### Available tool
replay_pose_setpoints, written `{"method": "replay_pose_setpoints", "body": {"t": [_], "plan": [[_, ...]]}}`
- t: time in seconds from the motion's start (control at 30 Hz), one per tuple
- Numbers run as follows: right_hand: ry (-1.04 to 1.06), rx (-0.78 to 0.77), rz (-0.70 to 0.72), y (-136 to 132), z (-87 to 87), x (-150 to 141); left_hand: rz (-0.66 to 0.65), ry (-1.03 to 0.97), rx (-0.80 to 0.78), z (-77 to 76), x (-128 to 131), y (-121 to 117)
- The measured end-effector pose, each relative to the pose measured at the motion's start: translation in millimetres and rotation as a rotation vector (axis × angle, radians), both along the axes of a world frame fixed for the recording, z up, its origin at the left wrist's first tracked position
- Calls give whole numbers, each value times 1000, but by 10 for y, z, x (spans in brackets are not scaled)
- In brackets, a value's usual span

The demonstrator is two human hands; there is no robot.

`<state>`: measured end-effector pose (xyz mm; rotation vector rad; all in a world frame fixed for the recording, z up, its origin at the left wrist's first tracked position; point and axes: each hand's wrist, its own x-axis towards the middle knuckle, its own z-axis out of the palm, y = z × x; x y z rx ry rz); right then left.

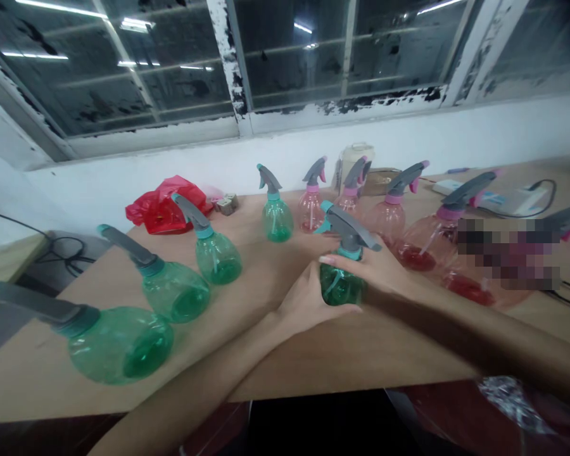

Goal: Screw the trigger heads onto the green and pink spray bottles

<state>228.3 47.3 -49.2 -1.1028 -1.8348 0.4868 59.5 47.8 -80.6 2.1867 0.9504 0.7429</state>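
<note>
A green spray bottle [341, 286] with a grey and teal trigger head is between my two hands, over the front middle of the table. My left hand [304, 301] wraps round the bottle's left side and lower part, its thumb stretched along the bottom. At the neck and right side, my right hand [377, 263] grips the same bottle, just under the trigger head. Green liquid shows through the plastic. Close by on the right stands a pink spray bottle [420, 237] holding red liquid. Farther back is another green spray bottle [276, 218].
Several green spray bottles [175, 291] line the left side, and several pink ones [388, 218] the right. A red plastic bag [171, 206], a small box [227, 204] and a white power strip [513, 197] with cables lie along the back, below the windows [294, 57].
</note>
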Motion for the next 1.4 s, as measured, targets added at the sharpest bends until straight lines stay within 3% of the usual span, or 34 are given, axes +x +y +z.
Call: {"method": "replay_pose_setpoints", "body": {"t": [0.23,0.37,0.63,0.83,1.07,1.13,1.23,1.4], "plan": [[-141,-33,-22,-232,-242,155,3,-12,58,-33,20,-13],[-161,-51,-36,-221,-303,177,54,8,38,-55,15,0],[-193,-61,-38,5,-272,55,174,-12,37,-86,-39,124],[-188,-62,-51,1,-241,-8,158,-41,57,-131,-56,155],[-287,-97,-119,98,-128,184,279,-94,275,-191,-6,56],[-322,-106,-187,178,-128,281,251,-50,288,-185,-3,26],[-382,-73,-244,276,-143,359,98,35,264,-171,5,-42],[-474,-40,-249,302,-91,117,-99,114,279,-188,48,-163]]}}
